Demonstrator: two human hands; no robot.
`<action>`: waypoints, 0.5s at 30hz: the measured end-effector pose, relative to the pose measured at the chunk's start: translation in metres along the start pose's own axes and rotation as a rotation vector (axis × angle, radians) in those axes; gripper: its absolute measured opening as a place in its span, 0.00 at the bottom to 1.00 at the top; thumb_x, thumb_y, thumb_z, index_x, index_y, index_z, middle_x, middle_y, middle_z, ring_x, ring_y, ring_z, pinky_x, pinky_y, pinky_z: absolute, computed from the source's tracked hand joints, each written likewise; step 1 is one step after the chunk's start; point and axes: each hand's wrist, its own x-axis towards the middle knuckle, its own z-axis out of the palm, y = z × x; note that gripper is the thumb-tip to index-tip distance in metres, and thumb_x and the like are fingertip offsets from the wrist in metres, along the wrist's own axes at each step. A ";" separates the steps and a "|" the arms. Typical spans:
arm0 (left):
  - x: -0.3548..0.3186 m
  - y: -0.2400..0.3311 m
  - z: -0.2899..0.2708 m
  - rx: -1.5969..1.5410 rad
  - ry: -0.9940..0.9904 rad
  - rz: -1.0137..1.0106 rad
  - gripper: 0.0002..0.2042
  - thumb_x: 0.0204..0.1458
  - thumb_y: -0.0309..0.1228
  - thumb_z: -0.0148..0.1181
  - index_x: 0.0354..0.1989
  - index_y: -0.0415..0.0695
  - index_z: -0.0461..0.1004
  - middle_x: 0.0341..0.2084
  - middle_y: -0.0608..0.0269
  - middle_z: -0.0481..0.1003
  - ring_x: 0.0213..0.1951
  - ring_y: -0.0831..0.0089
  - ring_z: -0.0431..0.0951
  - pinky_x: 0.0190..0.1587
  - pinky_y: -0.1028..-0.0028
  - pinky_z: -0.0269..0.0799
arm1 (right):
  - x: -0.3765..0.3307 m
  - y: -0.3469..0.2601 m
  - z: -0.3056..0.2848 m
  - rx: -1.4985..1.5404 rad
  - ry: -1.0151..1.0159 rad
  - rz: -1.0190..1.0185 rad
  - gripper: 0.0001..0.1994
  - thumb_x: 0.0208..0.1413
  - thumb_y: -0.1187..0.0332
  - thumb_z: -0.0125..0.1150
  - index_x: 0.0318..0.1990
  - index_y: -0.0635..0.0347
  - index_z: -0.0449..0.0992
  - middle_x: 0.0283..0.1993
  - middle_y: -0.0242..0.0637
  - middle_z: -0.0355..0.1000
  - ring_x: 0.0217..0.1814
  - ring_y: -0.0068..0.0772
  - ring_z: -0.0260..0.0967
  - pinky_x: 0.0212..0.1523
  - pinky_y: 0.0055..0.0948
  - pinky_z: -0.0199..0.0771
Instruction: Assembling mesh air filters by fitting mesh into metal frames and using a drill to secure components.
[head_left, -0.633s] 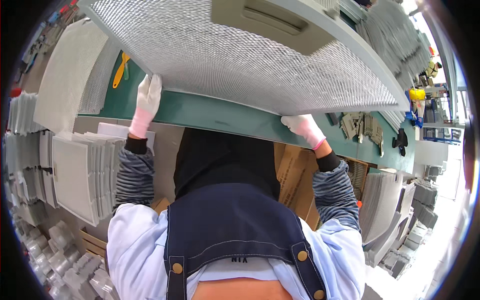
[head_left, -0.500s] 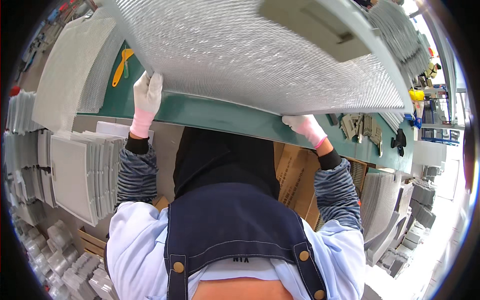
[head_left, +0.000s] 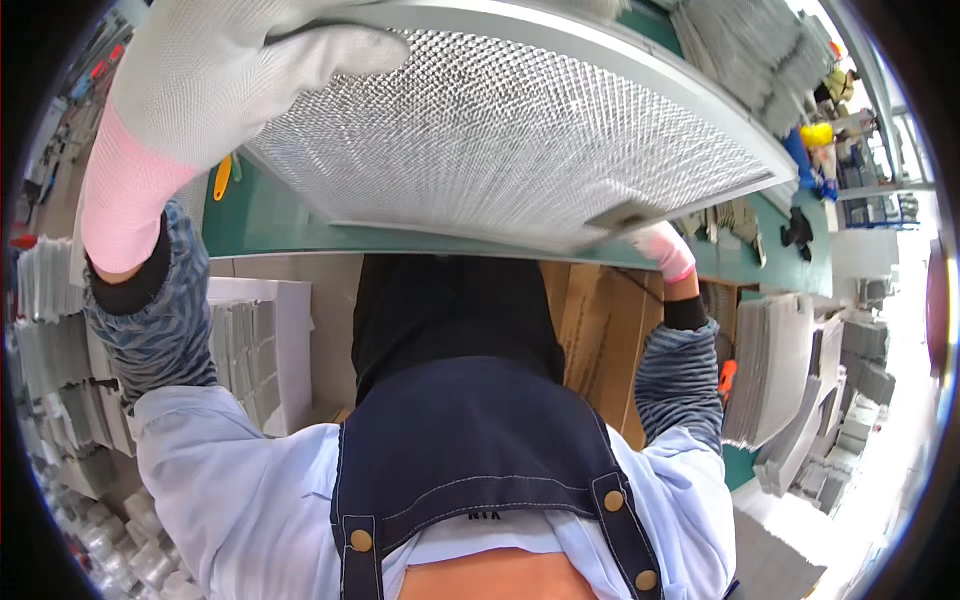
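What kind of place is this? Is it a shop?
Probably a workshop or small factory, not a shop: there's a long green workbench, a framed metal mesh panel tilted up over it, and many flat panels packed together nearby.

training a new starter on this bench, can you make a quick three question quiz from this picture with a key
1. Multiple choice: what colour is the bench top? A) red B) green C) white
2. True or false: the left hand is higher in the picture than the right hand.
3. Fill the gap: in the picture, the yellow-orange tool lies to the ____ of the mesh panel.

Key: 1 B; 2 true; 3 left
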 end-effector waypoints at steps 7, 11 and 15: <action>0.031 0.018 0.009 0.070 -0.222 0.243 0.26 0.58 0.39 0.55 0.60 0.34 0.64 0.51 0.53 0.74 0.50 0.65 0.77 0.52 0.72 0.71 | 0.008 -0.062 0.032 -0.015 -0.026 0.404 0.15 0.53 0.59 0.61 0.39 0.62 0.79 0.29 0.44 0.76 0.30 0.42 0.72 0.36 0.34 0.72; 0.013 0.004 0.016 -0.079 -0.146 0.199 0.23 0.58 0.36 0.55 0.58 0.32 0.66 0.49 0.51 0.75 0.49 0.65 0.77 0.51 0.72 0.71 | 0.011 -0.056 0.031 -0.114 -0.017 0.280 0.13 0.55 0.60 0.58 0.43 0.57 0.78 0.36 0.45 0.76 0.34 0.46 0.73 0.37 0.36 0.73; -0.013 0.045 -0.017 0.034 -0.164 0.102 0.17 0.44 0.25 0.62 0.45 0.35 0.77 0.38 0.52 0.79 0.37 0.63 0.81 0.42 0.71 0.74 | 0.027 -0.057 0.050 -0.216 -0.130 0.031 0.10 0.59 0.66 0.50 0.41 0.57 0.76 0.41 0.49 0.74 0.39 0.49 0.74 0.38 0.42 0.72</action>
